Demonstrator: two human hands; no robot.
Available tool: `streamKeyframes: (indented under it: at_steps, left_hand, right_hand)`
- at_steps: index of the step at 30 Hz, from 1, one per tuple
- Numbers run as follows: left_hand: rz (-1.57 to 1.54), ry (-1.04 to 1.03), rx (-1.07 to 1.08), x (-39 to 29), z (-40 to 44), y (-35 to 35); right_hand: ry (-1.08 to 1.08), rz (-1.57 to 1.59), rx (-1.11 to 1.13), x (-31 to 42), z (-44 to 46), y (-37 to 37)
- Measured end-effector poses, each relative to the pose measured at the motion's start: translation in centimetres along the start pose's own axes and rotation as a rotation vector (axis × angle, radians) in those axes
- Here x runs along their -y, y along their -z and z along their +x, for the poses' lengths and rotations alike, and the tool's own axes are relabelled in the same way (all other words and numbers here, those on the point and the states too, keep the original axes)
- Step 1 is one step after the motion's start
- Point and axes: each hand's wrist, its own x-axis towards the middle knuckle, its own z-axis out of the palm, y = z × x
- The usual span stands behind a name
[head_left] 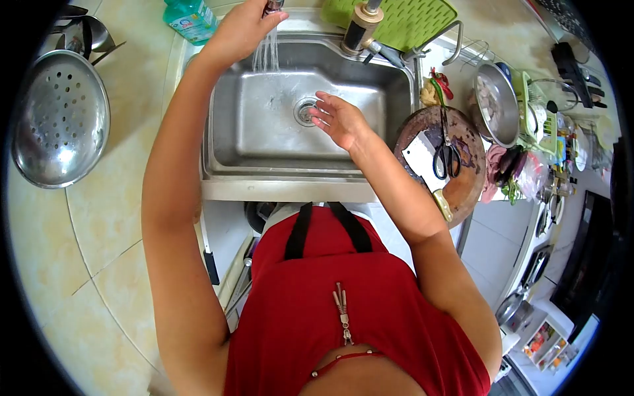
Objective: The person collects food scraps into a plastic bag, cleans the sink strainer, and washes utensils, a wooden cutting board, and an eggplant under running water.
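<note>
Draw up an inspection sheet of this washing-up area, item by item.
Surface: pale worktop, seam lines visible.
Job's things: metal sink; water runs into it from the tap.
Clutter: round chopping board right of the sink, bearing scissors and a knife; metal bowl near it; perforated strainer at far left.
Hands: left hand at the tap, grip partly cut off by the frame; right hand open over the sink, holding nothing.
Cables: nothing seen.
Surroundings: teal bottle and green slotted mat behind the sink.

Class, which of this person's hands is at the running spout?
The left hand, at the top edge of the picture by the spout; the right hand is apart from it, open and empty above the sink.
</note>
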Motion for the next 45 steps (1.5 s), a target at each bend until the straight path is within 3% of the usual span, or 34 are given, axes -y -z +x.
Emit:
streamKeyframes:
  at_steps: [8, 14, 20, 21, 24, 25, 28, 31, 32, 34, 37, 40, 41, 44, 45]
  left_hand:
    - [0.187, -0.096, -0.099, -1.6, -1.5, -1.1]
    - [0.353, -0.034, -0.141, -2.5, -3.0, -3.0]
    - [0.266, -0.073, -0.198, -5.3, -4.9, -5.8]
    - [0.243, -0.001, -0.163, -6.3, -5.3, -6.0]
    - [-0.187, 0.088, -0.305, -5.7, -5.8, -7.6]
    - [-0.539, 0.175, -0.329, -4.9, -6.3, -8.0]
    - [-1.073, 0.493, -0.425, 0.5, -7.2, -13.3]
    - [-1.764, 0.614, -0.068, 3.0, -7.4, -15.2]
    - [-1.758, 0.595, -0.019, 3.6, -7.2, -15.4]
    - [-1.744, 0.557, 0.072, 4.3, -6.8, -15.5]
    - [-1.707, 0.657, -0.035, 6.6, -6.0, -17.0]
    - [-1.728, 0.812, -0.177, 8.4, -6.2, -18.3]
    - [-1.839, 0.801, 0.016, 8.8, -6.4, -18.0]
    - [-1.823, 0.84, -0.093, 10.1, -7.0, -18.6]
    - [-1.689, 0.87, -0.156, 9.3, -6.9, -18.6]
  right_hand:
    - [-0.024, 0.024, 0.035, 0.3, 0.1, 0.7]
    - [-0.049, 0.057, 0.073, 0.3, 0.5, -1.2]
    - [-0.057, 0.229, 0.138, -0.3, 1.3, -4.5]
    - [-0.031, 0.276, 0.149, -0.2, 1.2, -5.2]
    - [-0.014, 0.478, 0.254, 0.1, 1.2, -5.8]
    - [-0.029, 0.575, 0.316, -0.2, 2.1, -5.1]
    - [-0.038, 0.689, 0.329, 0.2, 2.5, -5.8]
    - [-0.024, 0.715, 0.386, -0.5, 5.0, -6.4]
    - [-0.048, 0.753, 0.394, -0.9, 6.8, -5.9]
    - [0.096, 0.606, 0.491, -1.3, 7.0, -5.7]
    - [0.264, 0.286, 0.242, -2.0, 7.9, -6.1]
    - [0.839, -0.616, -0.02, -2.8, 7.3, -5.8]
    - [0.881, -0.825, -0.03, -2.5, 7.0, -5.5]
    - [0.931, -1.464, -0.071, -1.3, 5.3, -5.3]
    - [0.959, -1.456, -0.062, -1.3, 5.1, -4.9]
